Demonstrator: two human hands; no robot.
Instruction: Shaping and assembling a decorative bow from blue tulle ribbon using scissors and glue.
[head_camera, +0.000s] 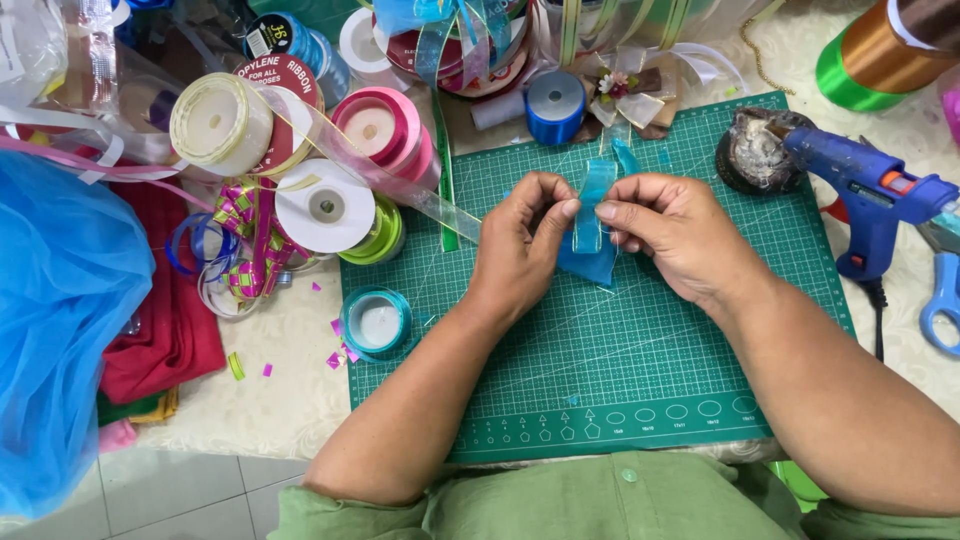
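Both hands meet over the green cutting mat (640, 350). My left hand (520, 245) and my right hand (665, 230) pinch a folded strip of sheer teal ribbon (592, 215) between thumbs and forefingers, holding it upright just above the mat. A darker blue piece of ribbon hangs below the fold, partly hidden by my fingers. A small teal ribbon spool (375, 322) lies at the mat's left edge, close to my left wrist.
A blue glue gun (870, 195) rests at the right beside a dark round dish (755, 150) and blue scissors (940, 300). Several ribbon spools (325, 205) crowd the back left. Blue tulle (60, 300) and red cloth (165, 320) lie left. A blue spool (555, 105) stands behind.
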